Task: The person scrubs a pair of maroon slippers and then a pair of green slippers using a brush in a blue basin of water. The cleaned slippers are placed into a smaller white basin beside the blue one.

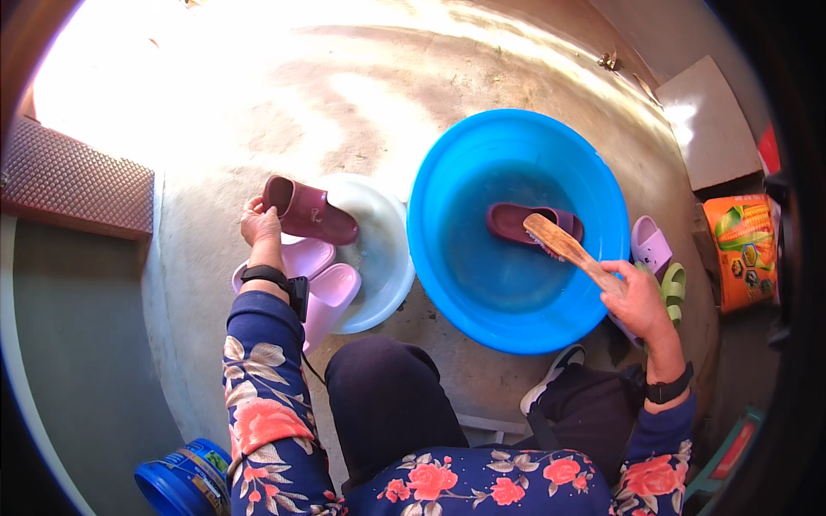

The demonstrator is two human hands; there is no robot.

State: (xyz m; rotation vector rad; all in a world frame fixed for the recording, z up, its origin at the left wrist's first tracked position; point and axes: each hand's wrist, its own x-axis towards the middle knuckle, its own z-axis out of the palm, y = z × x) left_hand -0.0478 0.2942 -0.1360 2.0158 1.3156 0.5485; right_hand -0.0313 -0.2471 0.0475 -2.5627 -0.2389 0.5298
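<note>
My left hand (261,225) grips a maroon slipper (320,215) by its open end, the toe pointing right over a pale white basin (394,288). Below that hand, a pair of pink slippers (331,291) leans on the basin's left rim. In my right hand (637,303) is a wooden scrubbing brush (564,245), held by its handle with the bristles facing down. The brush head is over a second maroon slipper (508,220) in the large blue basin (443,292), which holds cloudy water. The brush partly covers that slipper; whether they touch, I cannot tell.
Right of the blue basin are a lilac slipper (651,243) and green slippers (674,288). Farther right stands an orange printed bag (740,249) below a pale board (710,125). A blue bucket (185,477) is at lower left, a textured brown ledge (77,181) at far left.
</note>
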